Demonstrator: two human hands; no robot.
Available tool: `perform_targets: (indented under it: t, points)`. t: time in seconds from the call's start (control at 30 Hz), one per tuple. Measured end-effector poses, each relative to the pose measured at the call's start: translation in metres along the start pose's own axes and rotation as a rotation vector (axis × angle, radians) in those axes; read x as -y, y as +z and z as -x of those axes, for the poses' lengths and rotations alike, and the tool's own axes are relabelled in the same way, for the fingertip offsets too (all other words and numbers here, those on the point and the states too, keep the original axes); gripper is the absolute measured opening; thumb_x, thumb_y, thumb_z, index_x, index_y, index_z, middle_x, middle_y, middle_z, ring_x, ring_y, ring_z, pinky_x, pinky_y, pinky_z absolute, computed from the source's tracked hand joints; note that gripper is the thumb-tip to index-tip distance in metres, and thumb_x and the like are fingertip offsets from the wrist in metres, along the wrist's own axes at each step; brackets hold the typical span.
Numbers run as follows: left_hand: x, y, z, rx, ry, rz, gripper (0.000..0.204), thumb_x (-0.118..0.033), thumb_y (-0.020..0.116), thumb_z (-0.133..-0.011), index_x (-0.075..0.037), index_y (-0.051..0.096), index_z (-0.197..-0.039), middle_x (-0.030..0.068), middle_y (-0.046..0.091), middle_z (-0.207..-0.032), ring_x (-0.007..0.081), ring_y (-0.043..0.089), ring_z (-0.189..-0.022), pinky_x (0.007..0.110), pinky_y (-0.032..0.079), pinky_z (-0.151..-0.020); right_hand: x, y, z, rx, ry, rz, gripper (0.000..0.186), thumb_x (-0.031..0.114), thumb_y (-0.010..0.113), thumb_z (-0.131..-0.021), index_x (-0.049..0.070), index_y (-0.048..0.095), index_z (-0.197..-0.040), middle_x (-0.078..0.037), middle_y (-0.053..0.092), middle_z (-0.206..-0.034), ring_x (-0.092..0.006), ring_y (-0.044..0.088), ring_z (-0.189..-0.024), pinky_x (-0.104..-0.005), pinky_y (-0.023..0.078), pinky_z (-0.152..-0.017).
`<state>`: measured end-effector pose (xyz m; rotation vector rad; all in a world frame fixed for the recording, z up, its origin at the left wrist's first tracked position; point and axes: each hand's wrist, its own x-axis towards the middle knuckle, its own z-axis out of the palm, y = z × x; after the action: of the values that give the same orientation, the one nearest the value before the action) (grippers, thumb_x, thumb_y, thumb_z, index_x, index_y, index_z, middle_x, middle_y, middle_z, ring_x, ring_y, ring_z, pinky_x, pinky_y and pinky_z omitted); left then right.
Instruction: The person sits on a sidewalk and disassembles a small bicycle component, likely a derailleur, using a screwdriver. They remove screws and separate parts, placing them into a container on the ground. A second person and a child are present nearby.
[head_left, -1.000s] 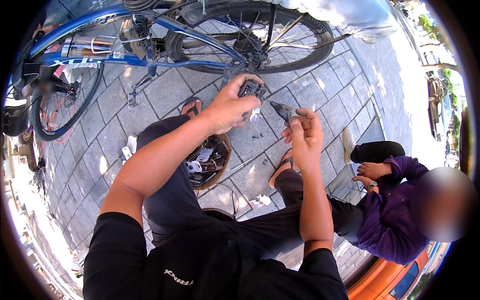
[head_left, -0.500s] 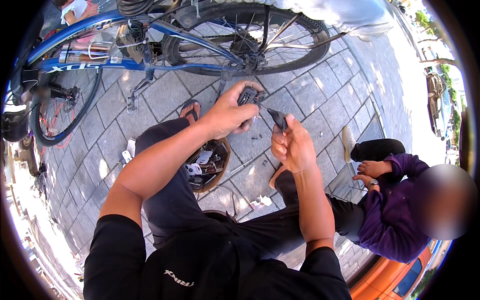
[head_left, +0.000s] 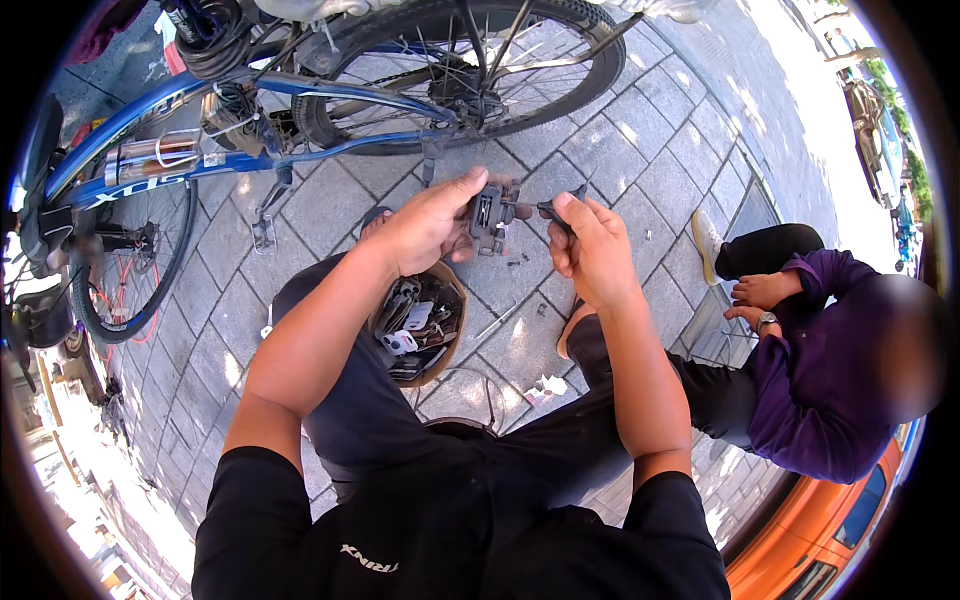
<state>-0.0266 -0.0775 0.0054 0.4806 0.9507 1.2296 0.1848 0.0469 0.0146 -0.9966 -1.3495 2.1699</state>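
Note:
My left hand (head_left: 432, 225) grips a dark grey, boxy bicycle part (head_left: 490, 217), thumb along its upper left side and fingers beneath. A slot runs down the part's face, and its exact kind is unclear. Just to the right, my right hand (head_left: 592, 245) is closed around a small black-handled tool (head_left: 556, 208) pinched between thumb and fingers. The tool's working tip is hard to make out. Between my knees, below the left hand, sits a round box (head_left: 452, 352) full of loose metal and plastic parts (head_left: 415, 318).
A blue bicycle (head_left: 360, 140) stands ahead, its rear wheel (head_left: 610, 60) beyond my hands. Small dark bits (head_left: 518, 260) and a thin rod (head_left: 512, 318) lie on the paving (head_left: 640, 170). A seated person in a purple top (head_left: 825, 380) is close on my right.
My left hand has turned the part so its slotted face shows more fully. The tool has tilted and risen slightly in my right hand. The whole view has shifted a little.

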Motion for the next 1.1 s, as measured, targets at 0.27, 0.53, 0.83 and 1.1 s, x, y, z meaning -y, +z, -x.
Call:
perform_targets:
  t: [0.27, 0.53, 0.83, 1.1]
  points:
    - [0.005, 0.005, 0.001, 0.205, -0.261, 0.133, 0.046, -0.043, 0.056, -0.107, -0.003, 0.056, -0.132, 0.0184, 0.074, -0.107, 0.0301, 0.077, -0.072, 0.027, 0.048, -0.038, 0.021, 0.005, 0.001, 0.059, 0.03, 0.178, 0.028, 0.03, 0.072, -0.099, 0.008, 0.061, -0.084, 0.002, 0.051, -0.064, -0.0071, 0.044, -0.05, -0.0253, 0.029, -0.044]
    - [0.006, 0.014, -0.003, 0.151, -0.21, -0.01, 0.04, -0.033, 0.055, -0.104, 0.001, 0.058, -0.125, 0.0229, 0.072, -0.107, 0.0362, 0.078, -0.079, 0.033, 0.061, -0.049, 0.034, 0.001, -0.007, -0.012, 0.009, 0.283, 0.033, 0.031, 0.074, -0.096, 0.005, 0.062, -0.079, 0.001, 0.052, -0.061, -0.0068, 0.045, -0.05, -0.0264, 0.032, -0.046]
    - [0.006, 0.012, -0.011, -0.045, -0.052, 0.268, 0.041, -0.021, 0.051, -0.098, 0.003, 0.054, -0.131, 0.0292, 0.065, -0.126, 0.047, 0.068, -0.116, 0.055, 0.06, -0.099, 0.039, -0.018, -0.015, -0.058, -0.132, 0.025, 0.025, 0.026, 0.066, -0.1, 0.003, 0.063, -0.09, -0.003, 0.053, -0.065, -0.0117, 0.045, -0.05, -0.0273, 0.031, -0.046]
    - [-0.009, 0.006, -0.025, -0.184, 0.192, 0.579, 0.045, -0.021, 0.046, -0.095, 0.008, 0.057, -0.128, 0.0286, 0.064, -0.131, 0.048, 0.059, -0.131, 0.054, 0.054, -0.11, 0.007, 0.018, 0.0, 0.083, -0.349, 0.268, 0.034, 0.033, 0.073, -0.102, 0.002, 0.074, -0.117, 0.007, 0.056, -0.076, -0.0034, 0.047, -0.065, -0.0221, 0.036, -0.056]
